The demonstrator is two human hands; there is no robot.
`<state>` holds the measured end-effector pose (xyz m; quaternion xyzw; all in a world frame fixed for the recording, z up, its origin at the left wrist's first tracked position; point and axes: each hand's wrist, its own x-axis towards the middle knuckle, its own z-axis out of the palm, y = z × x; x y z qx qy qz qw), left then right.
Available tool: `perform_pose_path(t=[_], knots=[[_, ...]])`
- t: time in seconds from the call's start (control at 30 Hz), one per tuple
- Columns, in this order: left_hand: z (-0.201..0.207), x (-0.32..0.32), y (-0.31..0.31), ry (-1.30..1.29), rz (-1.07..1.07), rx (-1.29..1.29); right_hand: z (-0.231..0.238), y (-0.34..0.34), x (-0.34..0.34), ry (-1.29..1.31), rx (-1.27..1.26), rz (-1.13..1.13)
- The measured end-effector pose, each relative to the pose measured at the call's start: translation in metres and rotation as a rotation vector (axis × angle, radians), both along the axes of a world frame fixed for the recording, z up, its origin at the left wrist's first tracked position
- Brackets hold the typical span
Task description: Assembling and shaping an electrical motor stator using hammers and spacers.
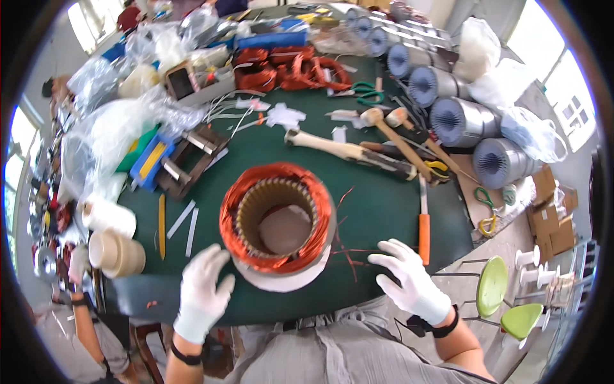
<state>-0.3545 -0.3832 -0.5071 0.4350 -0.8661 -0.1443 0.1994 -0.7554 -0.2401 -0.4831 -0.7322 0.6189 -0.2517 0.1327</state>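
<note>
Copper-wound stator (270,200) between left grip (203,291) and right grip (411,281), nearer the left.

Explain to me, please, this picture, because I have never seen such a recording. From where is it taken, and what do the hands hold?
No machine is working here: the hands are a person's, in white gloves. The picture comes from a wide fisheye camera on the person's head, looking down, so straight edges bend near the rim.

The left hand is open beside a hollow ring wound with red-orange wire; whether it touches is hard to tell. The right hand is open near loose red wires. Neither seems to hold anything.

The dark green table also bears wooden-handled mallets, an orange-handled tool, silver cylinders on the right and clear plastic bags on the left.
</note>
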Motion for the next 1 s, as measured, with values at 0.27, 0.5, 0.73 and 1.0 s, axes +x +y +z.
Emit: perform_pose_path(t=[0.27,0.5,0.73,1.0], knots=[[-0.026,-0.041,0.065,0.007,-0.02,-0.098,-0.025,-0.001,-0.092,0.318,-0.02,-0.371],[-0.027,-0.051,0.072,-0.028,-0.037,-0.16,-0.017,-0.028,-0.155,0.467,-0.003,-0.258],[-0.037,-0.052,0.073,-0.043,0.003,-0.163,0.068,-0.067,-0.171,0.44,-0.036,-0.132],[-0.028,-0.06,0.067,-0.083,0.033,-0.271,0.054,-0.234,-0.251,0.791,0.327,-0.477]])
